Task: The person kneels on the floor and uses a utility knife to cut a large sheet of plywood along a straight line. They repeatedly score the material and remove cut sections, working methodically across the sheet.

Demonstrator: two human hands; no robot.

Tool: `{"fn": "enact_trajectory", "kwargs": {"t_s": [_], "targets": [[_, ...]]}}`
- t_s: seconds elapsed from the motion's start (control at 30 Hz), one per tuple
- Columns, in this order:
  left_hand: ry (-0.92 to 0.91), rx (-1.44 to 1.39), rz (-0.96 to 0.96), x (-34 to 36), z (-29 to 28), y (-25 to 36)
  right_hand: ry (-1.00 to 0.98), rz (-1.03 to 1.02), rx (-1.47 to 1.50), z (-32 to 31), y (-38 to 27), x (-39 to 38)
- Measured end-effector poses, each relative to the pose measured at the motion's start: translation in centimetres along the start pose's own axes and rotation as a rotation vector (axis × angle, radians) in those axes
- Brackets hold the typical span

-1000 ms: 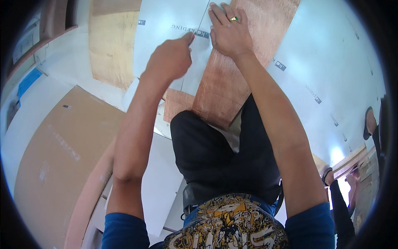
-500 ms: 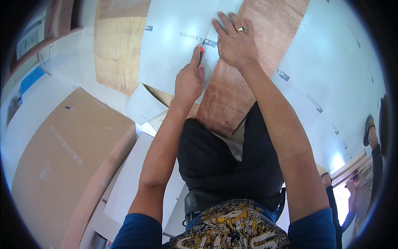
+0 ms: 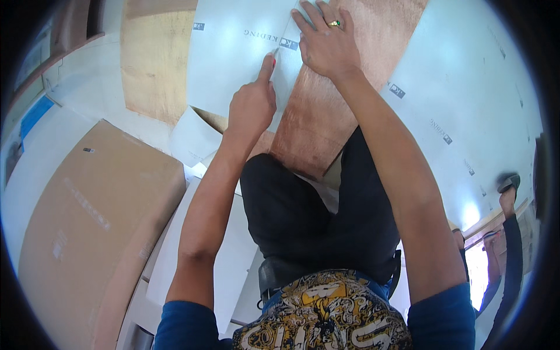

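In the head view, my only feed, I see both hands ahead of the knees. The left hand (image 3: 252, 108) is closed, its index finger stretched forward; it has hold of a knife (image 3: 273, 62), of which I make out only a bit of red and the thin tip just beyond that finger, since the hand hides the rest. The tip is at a thin line on a pale sheet (image 3: 224, 70) with printed marks, which spreads forward and left of the left hand.

The right hand (image 3: 329, 49) is palm down with its fingers spread, gripping nothing. It rests across the edge between the pale sheet and a reddish wood board (image 3: 318, 116), which runs from under it back toward the knees.

Right of the right hand I see a large glossy sheet (image 3: 466, 87), with another person's shoe (image 3: 508, 182) beyond. Left of the left hand are a yellowish board (image 3: 154, 64) and, nearer the body, a cardboard box (image 3: 105, 192).
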State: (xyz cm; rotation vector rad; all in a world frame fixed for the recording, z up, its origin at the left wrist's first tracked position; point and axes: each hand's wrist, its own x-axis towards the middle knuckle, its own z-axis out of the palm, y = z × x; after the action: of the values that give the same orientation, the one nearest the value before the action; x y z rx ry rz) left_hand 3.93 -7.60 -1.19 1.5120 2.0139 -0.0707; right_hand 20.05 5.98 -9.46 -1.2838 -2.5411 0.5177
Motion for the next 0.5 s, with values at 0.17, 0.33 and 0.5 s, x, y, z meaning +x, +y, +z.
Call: {"fn": "enact_trajectory", "kwargs": {"t_s": [0.17,0.33,0.5], "targets": [[-0.093,0.094,-0.072,0.1,0.2,0.7,0.05,-0.014,-0.004,0.7,-0.1,-0.5],[-0.077,0.058,-0.075,-0.6,0.5,0.4,0.039,-0.015,0.036,0.3,0.1,-0.2],[-0.036,0.08,-0.019,-1.1,0.8,-0.2,0.005,0.001,-0.061,1.1,-0.3,-0.4]]}}
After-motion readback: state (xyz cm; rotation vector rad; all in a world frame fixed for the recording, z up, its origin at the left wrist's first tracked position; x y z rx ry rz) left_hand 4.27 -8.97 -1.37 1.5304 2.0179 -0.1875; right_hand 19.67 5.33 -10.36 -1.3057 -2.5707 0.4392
